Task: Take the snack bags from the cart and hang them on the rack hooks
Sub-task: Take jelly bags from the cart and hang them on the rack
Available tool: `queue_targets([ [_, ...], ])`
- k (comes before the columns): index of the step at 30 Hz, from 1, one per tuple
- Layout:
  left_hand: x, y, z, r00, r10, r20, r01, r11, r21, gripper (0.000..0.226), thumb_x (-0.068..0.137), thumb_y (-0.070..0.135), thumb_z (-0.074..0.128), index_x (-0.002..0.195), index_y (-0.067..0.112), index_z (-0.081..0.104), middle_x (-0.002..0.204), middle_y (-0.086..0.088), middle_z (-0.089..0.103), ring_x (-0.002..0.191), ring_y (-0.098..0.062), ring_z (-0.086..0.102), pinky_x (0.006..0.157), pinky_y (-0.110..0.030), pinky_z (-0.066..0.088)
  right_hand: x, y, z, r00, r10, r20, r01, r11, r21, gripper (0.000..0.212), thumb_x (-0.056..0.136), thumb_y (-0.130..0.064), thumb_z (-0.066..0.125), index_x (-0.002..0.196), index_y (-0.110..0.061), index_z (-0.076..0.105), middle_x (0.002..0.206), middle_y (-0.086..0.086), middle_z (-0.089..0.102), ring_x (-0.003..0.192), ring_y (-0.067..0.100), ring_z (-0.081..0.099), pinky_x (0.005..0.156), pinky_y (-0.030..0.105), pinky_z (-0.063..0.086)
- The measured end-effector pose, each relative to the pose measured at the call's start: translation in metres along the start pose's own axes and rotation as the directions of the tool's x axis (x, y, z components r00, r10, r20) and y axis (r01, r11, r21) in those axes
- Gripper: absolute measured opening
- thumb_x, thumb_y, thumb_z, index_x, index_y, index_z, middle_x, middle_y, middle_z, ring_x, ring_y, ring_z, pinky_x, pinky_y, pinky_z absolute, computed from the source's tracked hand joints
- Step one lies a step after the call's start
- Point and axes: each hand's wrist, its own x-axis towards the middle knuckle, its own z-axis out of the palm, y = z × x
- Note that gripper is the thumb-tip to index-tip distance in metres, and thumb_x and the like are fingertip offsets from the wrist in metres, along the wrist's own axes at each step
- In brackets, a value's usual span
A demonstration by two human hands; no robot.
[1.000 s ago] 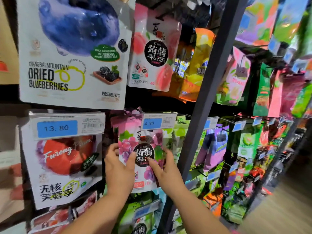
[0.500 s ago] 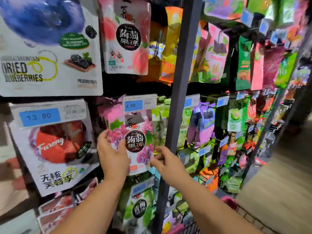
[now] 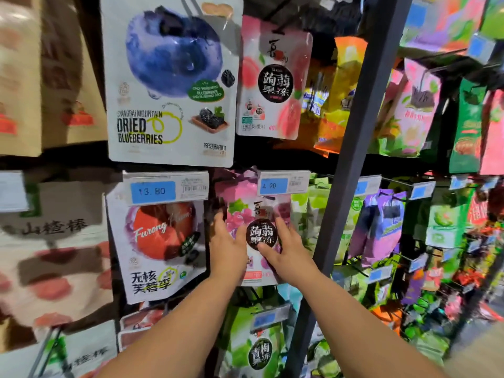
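Observation:
A pink grape jelly snack bag [image 3: 261, 233] with a black round label hangs on the rack under the 4.90 price tag [image 3: 283, 185]. My left hand [image 3: 227, 249] grips the bag's left edge, thumb on the front. My right hand [image 3: 286, 252] holds its right edge, with the thumb lying across the front below the label. The hook behind the price tag is hidden. The cart is out of view.
A dark rack post [image 3: 351, 159] rises just right of the bag. The plum bag [image 3: 161, 241] with its 13.80 tag hangs to the left, the dried blueberries bag [image 3: 171, 83] and a peach jelly bag [image 3: 272, 77] above, a green jelly bag [image 3: 259, 350] below. Further bags fill the hooks to the right.
My right hand, which had come off the bag half a second ago, is back on its right edge. The view has swung left and up. The left hand kept its hold.

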Motion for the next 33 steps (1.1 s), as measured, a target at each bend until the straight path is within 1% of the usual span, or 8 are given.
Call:
queue_targets([
  [6, 0.024, -0.011, 0.006, 0.970, -0.194, 0.147, 0.199, 0.980, -0.021, 0.066, 0.096, 0.056, 0.033, 0.147, 0.015, 0.021, 0.137, -0.020, 0.049, 0.119, -0.037, 0.052, 0.087, -0.034, 0.041, 0.025, 0.005, 0.005, 0.999, -0.013, 0.042, 0.010, 0.998, 0.070, 0.079, 0.093, -0.047, 0.058, 0.150, -0.051, 0.004, 0.161, 0.005, 0.012, 0.139, 0.023, 0.037, 0.109, 0.037, 0.035],
  [13, 0.031, -0.017, 0.019, 0.988, -0.124, 0.088, 0.131, 0.988, -0.080, 0.065, 0.098, 0.052, 0.030, 0.149, 0.014, 0.021, 0.149, -0.014, 0.038, 0.132, -0.032, 0.040, 0.100, -0.034, 0.033, 0.046, 0.018, 0.005, 0.996, -0.055, 0.073, 0.048, 0.994, 0.095, 0.076, 0.092, -0.049, 0.057, 0.145, -0.060, 0.004, 0.157, 0.000, 0.018, 0.142, 0.022, 0.033, 0.109, 0.036, 0.036],
  [16, 0.025, -0.023, 0.017, 0.999, -0.034, 0.043, 0.037, 0.997, -0.072, 0.071, 0.093, 0.057, 0.028, 0.147, 0.012, 0.019, 0.149, -0.013, 0.039, 0.130, -0.030, 0.044, 0.099, -0.034, 0.035, 0.040, 0.024, 0.007, 0.991, -0.127, 0.033, 0.122, 0.986, 0.117, 0.078, 0.092, -0.049, 0.058, 0.141, -0.067, -0.001, 0.158, -0.004, 0.020, 0.144, 0.018, 0.027, 0.109, 0.034, 0.034],
  [19, 0.014, -0.024, 0.013, 0.997, 0.076, -0.005, -0.077, 0.996, -0.048, 0.064, 0.098, 0.044, 0.037, 0.151, 0.017, 0.014, 0.150, -0.005, 0.037, 0.133, -0.020, 0.039, 0.102, -0.026, 0.029, 0.029, 0.029, 0.013, 0.986, -0.162, -0.046, 0.166, 0.979, 0.115, 0.078, 0.087, -0.060, 0.054, 0.136, -0.072, -0.005, 0.161, -0.002, 0.017, 0.149, 0.017, 0.016, 0.115, 0.042, 0.029],
  [21, 0.004, -0.022, 0.011, 0.989, 0.140, -0.057, -0.141, 0.990, -0.010, 0.062, 0.098, 0.034, 0.044, 0.151, 0.015, 0.016, 0.145, -0.005, 0.038, 0.130, -0.015, 0.036, 0.101, -0.024, 0.025, 0.018, 0.031, 0.015, 0.980, -0.180, -0.086, 0.188, 0.977, 0.102, 0.075, 0.089, -0.061, 0.052, 0.135, -0.070, -0.006, 0.162, -0.004, 0.013, 0.149, 0.012, 0.010, 0.117, 0.035, 0.022],
  [26, -0.019, -0.028, 0.006, 0.949, 0.284, -0.139, -0.277, 0.959, 0.069, 0.067, 0.090, 0.040, 0.048, 0.146, 0.015, 0.021, 0.145, -0.014, 0.030, 0.136, -0.028, 0.026, 0.113, -0.044, 0.021, -0.016, 0.028, 0.012, 0.983, -0.157, -0.097, 0.171, 0.972, 0.163, 0.068, 0.095, -0.051, 0.049, 0.138, -0.063, -0.001, 0.160, -0.015, 0.008, 0.137, -0.009, 0.012, 0.106, 0.020, 0.019],
  [30, -0.041, -0.025, 0.002, 0.862, 0.467, -0.196, -0.449, 0.884, 0.130, 0.054, 0.088, 0.037, 0.046, 0.136, 0.019, 0.029, 0.138, -0.018, 0.034, 0.128, -0.028, 0.029, 0.110, -0.045, 0.025, -0.045, 0.034, 0.010, 0.985, -0.141, -0.102, 0.158, 0.970, 0.183, 0.066, 0.089, -0.062, 0.036, 0.147, -0.054, 0.005, 0.160, -0.018, 0.007, 0.142, -0.006, 0.010, 0.111, 0.023, 0.022],
  [33, -0.068, -0.020, 0.009, 0.776, 0.594, -0.210, -0.567, 0.804, 0.181, 0.043, 0.089, 0.029, 0.048, 0.126, 0.011, 0.039, 0.126, -0.010, 0.040, 0.118, -0.027, 0.036, 0.104, -0.040, 0.026, -0.073, 0.046, 0.006, 0.986, -0.117, -0.119, 0.139, 0.971, 0.196, 0.061, 0.093, -0.055, 0.033, 0.150, -0.043, 0.014, 0.155, -0.018, 0.017, 0.143, 0.002, 0.022, 0.115, 0.031, 0.029],
])
